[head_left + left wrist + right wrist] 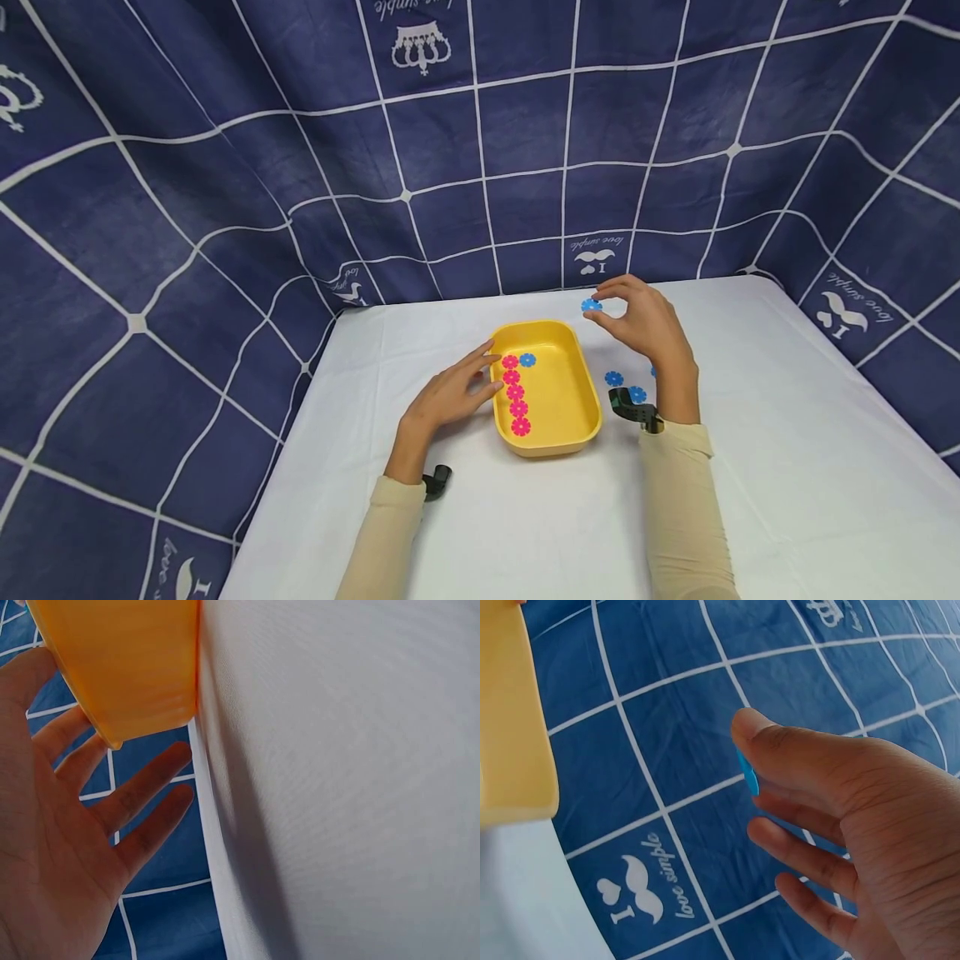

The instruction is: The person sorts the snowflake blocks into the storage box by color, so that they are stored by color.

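Observation:
A yellow tray (558, 408) stands on the white table. Along its left side runs a column of several pink flower-shaped discs (515, 392), with one blue flower-shaped disc (528, 360) beside the topmost. My left hand (448, 392) rests at the tray's left rim, fingers spread and fairly straight; in the left wrist view its fingers (150, 787) reach along the tray's outer wall. Beyond the tray's right far corner, my right hand (645, 321) pinches another blue flower-shaped disc (592, 306) between thumb and fingers. The right wrist view shows that disc (748, 774) edge-on under the thumb.
More blue flower-shaped discs (614, 378) lie on the table right of the tray, one partly hidden by the right wrist. A dark blue curtain (525, 200) with white grid lines hangs behind the white table (787, 467). Black wrist cameras (632, 407) sit at both wrists.

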Available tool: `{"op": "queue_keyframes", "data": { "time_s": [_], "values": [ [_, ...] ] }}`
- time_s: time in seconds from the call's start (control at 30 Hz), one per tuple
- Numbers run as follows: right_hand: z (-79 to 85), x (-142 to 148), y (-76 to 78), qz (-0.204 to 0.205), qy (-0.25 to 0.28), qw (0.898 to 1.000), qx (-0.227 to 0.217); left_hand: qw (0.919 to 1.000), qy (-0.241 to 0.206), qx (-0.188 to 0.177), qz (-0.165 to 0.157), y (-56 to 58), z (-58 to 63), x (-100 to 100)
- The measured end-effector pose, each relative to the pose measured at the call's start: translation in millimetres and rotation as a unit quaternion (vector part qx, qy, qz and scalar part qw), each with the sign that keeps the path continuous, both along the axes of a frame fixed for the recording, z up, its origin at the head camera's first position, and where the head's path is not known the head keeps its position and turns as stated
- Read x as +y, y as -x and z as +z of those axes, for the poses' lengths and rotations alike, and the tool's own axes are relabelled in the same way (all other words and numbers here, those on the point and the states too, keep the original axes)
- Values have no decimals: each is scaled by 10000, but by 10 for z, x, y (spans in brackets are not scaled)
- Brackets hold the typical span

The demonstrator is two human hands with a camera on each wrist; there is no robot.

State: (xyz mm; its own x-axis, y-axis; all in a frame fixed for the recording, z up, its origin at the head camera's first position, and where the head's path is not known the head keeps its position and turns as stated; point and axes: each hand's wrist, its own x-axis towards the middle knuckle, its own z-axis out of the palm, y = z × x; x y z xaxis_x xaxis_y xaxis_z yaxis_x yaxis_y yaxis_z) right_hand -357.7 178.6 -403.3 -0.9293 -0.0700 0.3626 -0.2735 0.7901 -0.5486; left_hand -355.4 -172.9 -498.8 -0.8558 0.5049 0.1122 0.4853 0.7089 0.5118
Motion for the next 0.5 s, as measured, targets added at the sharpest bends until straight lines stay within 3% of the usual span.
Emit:
{"op": "queue_keyframes", "data": {
  "time_s": [0.5],
  "values": [
    [19,-342,78,464,-179,9987,87,10000,30,-67,-35,5,23,-10]
  ]
}}
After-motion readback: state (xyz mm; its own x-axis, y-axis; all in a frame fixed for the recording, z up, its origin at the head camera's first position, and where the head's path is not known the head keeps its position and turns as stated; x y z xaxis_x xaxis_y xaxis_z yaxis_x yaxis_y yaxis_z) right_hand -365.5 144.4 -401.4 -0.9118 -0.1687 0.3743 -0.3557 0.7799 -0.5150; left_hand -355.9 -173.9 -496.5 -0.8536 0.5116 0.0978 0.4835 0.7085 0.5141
